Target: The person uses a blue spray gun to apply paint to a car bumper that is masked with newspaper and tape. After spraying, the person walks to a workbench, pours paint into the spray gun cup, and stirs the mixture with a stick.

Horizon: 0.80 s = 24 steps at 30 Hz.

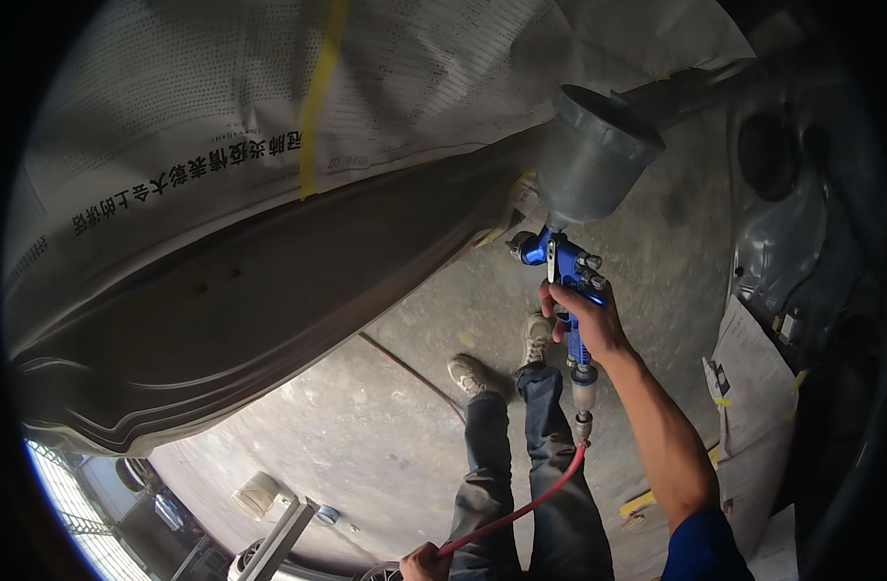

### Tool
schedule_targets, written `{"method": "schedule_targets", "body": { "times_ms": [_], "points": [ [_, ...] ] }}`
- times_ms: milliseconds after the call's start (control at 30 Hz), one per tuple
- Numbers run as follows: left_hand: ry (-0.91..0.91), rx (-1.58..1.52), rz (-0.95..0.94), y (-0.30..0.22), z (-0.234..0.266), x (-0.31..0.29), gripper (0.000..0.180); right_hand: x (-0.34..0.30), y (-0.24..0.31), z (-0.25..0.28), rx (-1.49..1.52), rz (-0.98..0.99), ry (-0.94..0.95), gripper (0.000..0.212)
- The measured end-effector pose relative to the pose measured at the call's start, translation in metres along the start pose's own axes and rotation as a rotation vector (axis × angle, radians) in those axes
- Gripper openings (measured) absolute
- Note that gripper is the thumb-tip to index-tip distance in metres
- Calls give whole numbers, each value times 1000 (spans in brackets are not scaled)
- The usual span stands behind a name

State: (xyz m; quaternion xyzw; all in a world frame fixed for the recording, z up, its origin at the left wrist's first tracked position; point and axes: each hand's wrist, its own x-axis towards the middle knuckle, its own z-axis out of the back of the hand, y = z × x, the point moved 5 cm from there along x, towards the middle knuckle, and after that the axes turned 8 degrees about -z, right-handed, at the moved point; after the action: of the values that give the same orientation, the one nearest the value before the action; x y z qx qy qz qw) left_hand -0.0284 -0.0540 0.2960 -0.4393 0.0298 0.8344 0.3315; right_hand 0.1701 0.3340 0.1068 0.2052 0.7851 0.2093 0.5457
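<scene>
Both curled: right fingers [547, 298] round spray gun [569, 259], left fingers [420, 564] round hose [540, 502]; concrete floor [318, 426].

We are looking at a vehicle body and paint workshop. We know it by the long, curved, dark body panel [221, 281], bordered by newspaper [201, 97] with a strip of yellow tape [324, 87] — and by the blue spray gun [565, 254], with a grey cup [598, 160] on top and a red hose [521, 516] running from below its handle. On our right we see a second dark panel [778, 242] with an oval in it. Beneath us is stained concrete floor [671, 261]; at the lower left we make out a tyre [131, 473], a pale tub [257, 495] and a metal stand [272, 542].
</scene>
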Motion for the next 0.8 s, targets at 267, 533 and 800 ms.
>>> {"method": "schedule_targets", "body": {
  "times_ms": [267,533,800],
  "points": [
    [14,12,82,23,17,-19,40,-41,-2,-23,148,-47,124,28],
    [-79,96,6,49,4,-27,40,-26,-35,-20,195,-51,134,24],
    [-108,39,-7,85,3,-22,39,-1,-41,-2,176,92,-144,34]
  ]
}}
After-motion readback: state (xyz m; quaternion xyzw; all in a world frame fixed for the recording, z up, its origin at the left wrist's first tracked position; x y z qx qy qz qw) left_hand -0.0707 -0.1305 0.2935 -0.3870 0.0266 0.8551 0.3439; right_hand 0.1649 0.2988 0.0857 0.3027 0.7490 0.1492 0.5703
